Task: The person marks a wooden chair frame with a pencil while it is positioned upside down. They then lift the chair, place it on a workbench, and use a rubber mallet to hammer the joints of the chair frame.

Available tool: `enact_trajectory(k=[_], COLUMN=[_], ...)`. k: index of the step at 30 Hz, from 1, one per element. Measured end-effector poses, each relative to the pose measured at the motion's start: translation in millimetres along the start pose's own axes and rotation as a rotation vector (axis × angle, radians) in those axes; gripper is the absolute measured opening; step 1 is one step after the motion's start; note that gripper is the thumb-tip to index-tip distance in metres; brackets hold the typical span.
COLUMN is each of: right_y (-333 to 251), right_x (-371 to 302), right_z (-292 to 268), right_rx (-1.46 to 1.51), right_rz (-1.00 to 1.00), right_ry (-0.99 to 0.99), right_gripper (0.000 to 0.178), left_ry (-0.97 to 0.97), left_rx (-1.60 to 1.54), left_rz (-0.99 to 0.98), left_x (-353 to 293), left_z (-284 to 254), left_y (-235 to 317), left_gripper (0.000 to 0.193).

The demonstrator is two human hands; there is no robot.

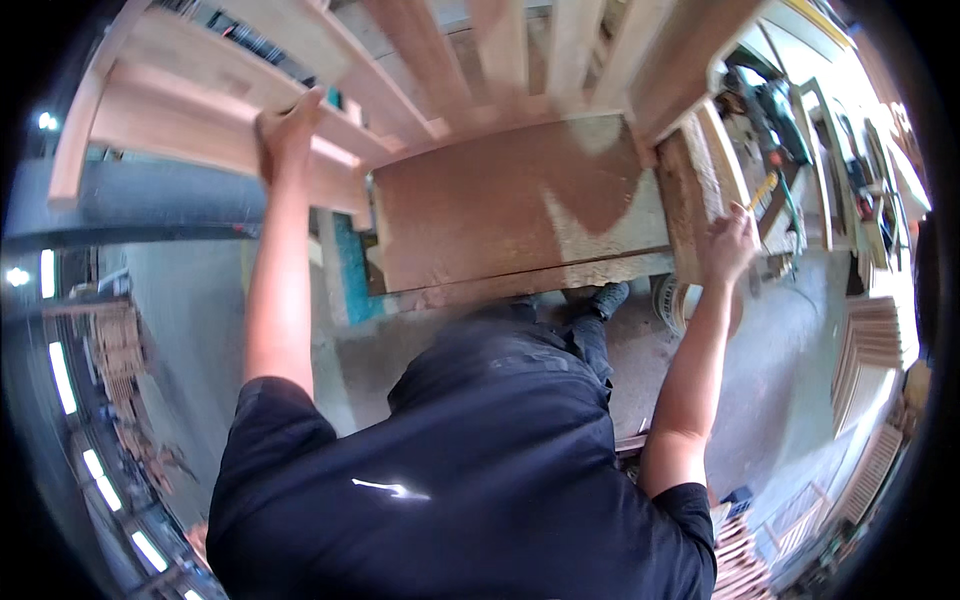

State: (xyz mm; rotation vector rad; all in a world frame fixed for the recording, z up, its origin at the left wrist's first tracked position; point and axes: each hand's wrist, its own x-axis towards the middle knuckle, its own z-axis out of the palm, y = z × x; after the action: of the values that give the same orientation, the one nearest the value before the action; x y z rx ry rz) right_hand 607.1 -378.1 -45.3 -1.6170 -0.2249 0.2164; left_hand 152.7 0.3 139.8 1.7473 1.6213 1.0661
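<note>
Left fingers (308,106) are clasping the frame (180,122), its slats (499,50) seemingly fitted; right fingers (741,213) are pinching a yellow stick (762,190); what remains isn't showing.

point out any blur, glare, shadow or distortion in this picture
Head view, top: the wooden slats look soft and blurred; head view, centre: the board shows pale lit patches beside darker shade; head view, left: strip lights glare white; head view, right: areas near the rim wash out; head view, overall: fisheye bending, with black corners.
</note>
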Motion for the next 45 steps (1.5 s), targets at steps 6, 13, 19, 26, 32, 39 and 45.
enact_trajectory(k=[6, 13, 19, 26, 32, 39, 45], right_y=[-11.8, -11.1, -18.9, -17.5, -148.9, -182.9, -173.4], right_x=[-3.9, -8.2, -13.2, 10.3, 41.7, 156.3, 174.8], right_z=[9.9, 11.5, 11.8, 12.7, 104.6, 153.6, 157.7], right_rx=[-0.003, 0.057, -0.013, -0.031, 0.060, -0.528, -0.436], right_rz=[0.049, 0.105, 0.131, 0.083, -0.211, -0.363, -0.449], right_ry=[-0.056, -0.036, -0.050, 0.022, 0.044, -0.085, -0.226], right_gripper=[0.031, 0.028, 0.029, 0.031, 0.041, 0.059, 0.051], left_ry=[-0.057, -0.033, -0.078, -0.145, -0.255, -0.185, -0.234], left_rx=[-0.464, -0.452, -0.379, -0.409, -0.347, -0.352, -0.506], left_rz=[0.088, 0.116, 0.169, 0.095, 0.147, 0.126, 0.119], left_x=[18.3, 25.3, 17.1, 14.3, 40.3, 39.5, 44.7], left_z=[-4.2, -3.2, -5.0, -18.9, -20.0, -10.9, -15.2], left_y=[-36.3, -52.1, -38.4, -34.1, -67.9, -61.0, -70.1], left_gripper=[0.014, 0.014, 0.014, 0.013, 0.035, 0.035, 0.035])
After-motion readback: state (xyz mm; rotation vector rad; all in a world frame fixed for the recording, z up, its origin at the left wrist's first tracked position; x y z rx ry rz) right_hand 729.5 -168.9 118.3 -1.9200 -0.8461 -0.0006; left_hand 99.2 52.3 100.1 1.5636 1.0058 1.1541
